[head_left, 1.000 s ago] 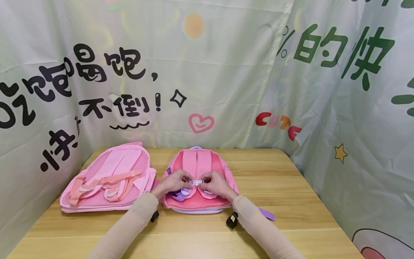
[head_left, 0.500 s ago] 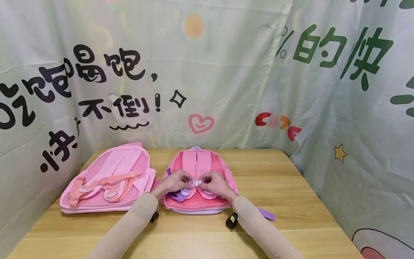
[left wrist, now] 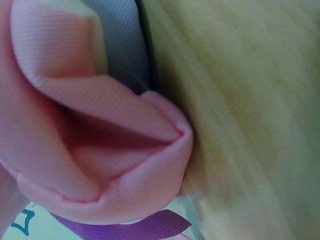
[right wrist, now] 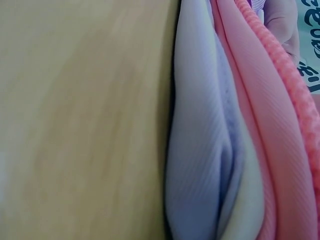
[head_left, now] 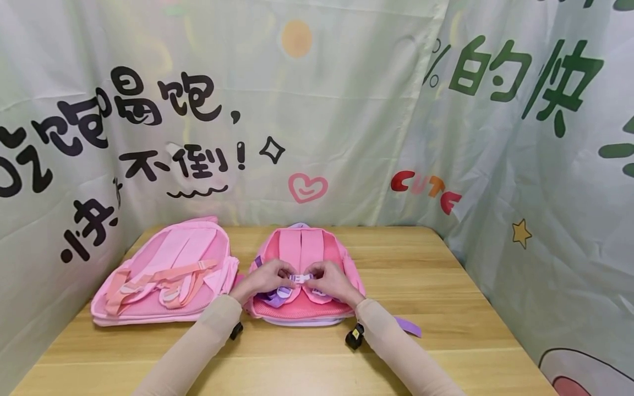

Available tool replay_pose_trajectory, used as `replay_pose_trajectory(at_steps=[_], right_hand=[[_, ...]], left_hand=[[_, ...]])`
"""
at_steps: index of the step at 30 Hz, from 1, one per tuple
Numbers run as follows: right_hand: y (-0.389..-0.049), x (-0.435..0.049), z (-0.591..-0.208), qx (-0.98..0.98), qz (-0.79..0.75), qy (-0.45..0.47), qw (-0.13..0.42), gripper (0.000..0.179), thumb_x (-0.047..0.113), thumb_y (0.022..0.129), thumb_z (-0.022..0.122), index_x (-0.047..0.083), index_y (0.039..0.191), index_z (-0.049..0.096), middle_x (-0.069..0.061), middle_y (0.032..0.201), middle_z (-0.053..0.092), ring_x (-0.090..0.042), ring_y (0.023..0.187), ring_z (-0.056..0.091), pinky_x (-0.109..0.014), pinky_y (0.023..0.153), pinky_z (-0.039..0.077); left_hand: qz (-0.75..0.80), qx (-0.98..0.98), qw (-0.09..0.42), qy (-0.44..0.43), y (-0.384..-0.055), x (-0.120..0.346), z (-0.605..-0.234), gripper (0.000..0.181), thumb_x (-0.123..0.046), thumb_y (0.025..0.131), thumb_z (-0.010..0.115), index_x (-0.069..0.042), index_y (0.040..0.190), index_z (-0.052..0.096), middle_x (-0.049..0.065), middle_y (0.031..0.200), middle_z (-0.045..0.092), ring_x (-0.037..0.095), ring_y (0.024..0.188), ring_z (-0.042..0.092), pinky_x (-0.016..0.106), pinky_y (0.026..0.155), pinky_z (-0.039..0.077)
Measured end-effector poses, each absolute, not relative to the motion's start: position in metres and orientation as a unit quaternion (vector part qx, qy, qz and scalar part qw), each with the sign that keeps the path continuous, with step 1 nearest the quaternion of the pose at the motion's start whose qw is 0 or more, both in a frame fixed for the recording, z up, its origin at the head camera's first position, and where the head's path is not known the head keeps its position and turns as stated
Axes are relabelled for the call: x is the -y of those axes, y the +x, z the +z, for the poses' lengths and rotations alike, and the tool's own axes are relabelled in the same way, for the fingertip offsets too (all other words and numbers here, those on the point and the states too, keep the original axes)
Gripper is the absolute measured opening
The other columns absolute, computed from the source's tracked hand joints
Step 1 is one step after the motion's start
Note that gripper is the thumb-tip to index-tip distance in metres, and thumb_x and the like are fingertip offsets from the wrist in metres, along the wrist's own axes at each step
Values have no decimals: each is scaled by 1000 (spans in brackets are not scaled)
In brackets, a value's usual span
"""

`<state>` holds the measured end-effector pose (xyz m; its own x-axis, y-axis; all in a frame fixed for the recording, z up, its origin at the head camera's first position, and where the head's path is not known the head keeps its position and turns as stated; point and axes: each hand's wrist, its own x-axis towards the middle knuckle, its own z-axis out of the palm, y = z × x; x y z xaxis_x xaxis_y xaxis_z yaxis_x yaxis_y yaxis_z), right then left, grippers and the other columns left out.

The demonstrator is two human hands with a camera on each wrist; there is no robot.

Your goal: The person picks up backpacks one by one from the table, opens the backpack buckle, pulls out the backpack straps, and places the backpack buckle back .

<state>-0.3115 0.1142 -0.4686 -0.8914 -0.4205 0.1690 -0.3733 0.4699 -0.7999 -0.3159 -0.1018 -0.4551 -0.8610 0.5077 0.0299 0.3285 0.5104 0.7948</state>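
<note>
A pink backpack (head_left: 302, 247) with lilac edging lies straps-up in the middle of the table in the head view. Over its shoulder straps, a small white buckle (head_left: 301, 279) on purple webbing sits between both hands. My left hand (head_left: 267, 276) pinches the buckle's left end, and its right end is pinched by my right hand (head_left: 331, 280). The two buckle halves look joined, though fingertips cover the ends. Close up, the left wrist view has a pink side pocket (left wrist: 100, 165) and purple webbing (left wrist: 130, 229). The lilac side panel (right wrist: 200, 125) fills the right wrist view.
A paler pink backpack (head_left: 163, 280) with salmon straps lies just left of the first one. From under the right forearm a purple strap end (head_left: 408, 327) sticks out on the wooden table (head_left: 421, 275). Printed curtains (head_left: 337, 137) stand behind and at both sides.
</note>
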Motion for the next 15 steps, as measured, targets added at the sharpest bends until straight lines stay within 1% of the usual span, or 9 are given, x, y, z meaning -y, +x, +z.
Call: replay_pose_trajectory(at_steps=[7,11,15], right_hand=[[-311,-115,-468,-854,-469,-226,25,14,7,79,73,7,94,72,-3,82,67,-9,72,55,-19,63,45],[-310,-115,-468,-854,-472,-216,36,19,7,80,72,5,99,68,-4,86,67,-11,73,57,-21,64,48],[-311,-116,-468,-849,-477,-221,42,24,7,81,71,5,105,65,-6,92,68,-13,79,60,-23,69,49]], left_hand=[[445,-854,109,246,-317,103,-455,16,-12,84,76,-6,99,73,2,84,69,11,74,56,26,69,46],[451,-851,121,241,-316,103,-456,15,-12,85,75,-5,99,72,2,85,69,11,75,57,26,70,46],[449,-852,116,242,-317,104,-458,14,-12,86,74,-6,98,72,2,84,69,10,75,57,24,70,46]])
